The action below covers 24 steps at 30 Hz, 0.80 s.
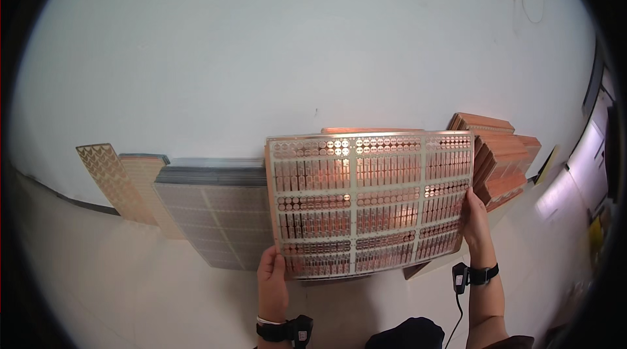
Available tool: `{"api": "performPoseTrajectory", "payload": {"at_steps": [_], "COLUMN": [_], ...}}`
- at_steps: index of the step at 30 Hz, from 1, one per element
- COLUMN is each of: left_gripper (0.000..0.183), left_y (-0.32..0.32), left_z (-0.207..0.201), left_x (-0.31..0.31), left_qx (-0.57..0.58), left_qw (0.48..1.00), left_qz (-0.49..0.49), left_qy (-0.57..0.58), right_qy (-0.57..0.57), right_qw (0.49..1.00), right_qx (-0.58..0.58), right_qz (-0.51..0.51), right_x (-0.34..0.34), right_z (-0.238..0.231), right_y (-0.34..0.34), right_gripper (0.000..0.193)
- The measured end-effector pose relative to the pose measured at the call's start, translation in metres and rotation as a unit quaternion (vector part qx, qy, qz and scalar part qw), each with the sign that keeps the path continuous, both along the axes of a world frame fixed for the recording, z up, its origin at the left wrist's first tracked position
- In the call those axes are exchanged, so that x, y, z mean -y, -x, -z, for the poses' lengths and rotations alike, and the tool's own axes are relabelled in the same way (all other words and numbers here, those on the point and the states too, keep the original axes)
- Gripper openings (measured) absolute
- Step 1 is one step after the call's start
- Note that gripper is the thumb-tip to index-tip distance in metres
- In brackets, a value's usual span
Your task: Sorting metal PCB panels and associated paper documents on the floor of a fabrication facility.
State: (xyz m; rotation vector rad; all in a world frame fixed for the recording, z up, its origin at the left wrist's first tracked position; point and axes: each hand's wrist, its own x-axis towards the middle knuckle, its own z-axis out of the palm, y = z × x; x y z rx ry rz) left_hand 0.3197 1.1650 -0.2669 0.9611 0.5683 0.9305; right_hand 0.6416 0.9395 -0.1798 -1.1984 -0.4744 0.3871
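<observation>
A large copper-patterned circuit board panel [389, 176] is held up in front of me, with rows of round pads and narrow strips between pale bands. My left hand [272, 282] grips its lower left corner, thumb on the front face. At the right edge my right hand [477, 221] is closed on the same panel, its fingers mostly hidden behind. Whether one sheet or several are held together I cannot tell. Just left of the panel leans a thick stack of grey boards [209, 218], partly covered by it.
Copper-coloured boards [503, 159] lean in stacks against the white wall [313, 42] at right. Farther left stand a tan board with cut-out shapes [114, 176] and a pale board [147, 185]. A light floor [124, 277] runs below. Each wrist wears a black strapped device [461, 278].
</observation>
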Motion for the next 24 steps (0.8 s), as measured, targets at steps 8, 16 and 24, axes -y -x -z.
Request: {"api": "performPoseTrajectory", "payload": {"at_steps": [8, 16, 24], "left_gripper": [0.023, 0.025, 0.022], "left_y": [0.001, -0.002, -0.008], "left_z": [-0.008, -0.010, -0.004], "left_x": [0.006, 0.006, 0.005], "left_qx": [-0.002, -0.002, -0.026], "left_qw": [1.000, 1.000, 0.999], "left_qz": [-0.011, 0.006, -0.026], "left_qy": [-0.003, 0.003, -0.020], "right_qy": [0.013, 0.009, 0.031], "right_qw": [1.000, 0.999, 0.998], "right_qx": [-0.014, -0.027, -0.045], "right_qz": [0.007, 0.017, 0.038], "right_x": [0.003, 0.001, 0.000], "right_z": [0.007, 0.009, 0.012], "right_y": [-0.001, -0.005, -0.006], "right_gripper": [0.036, 0.034, 0.033]}}
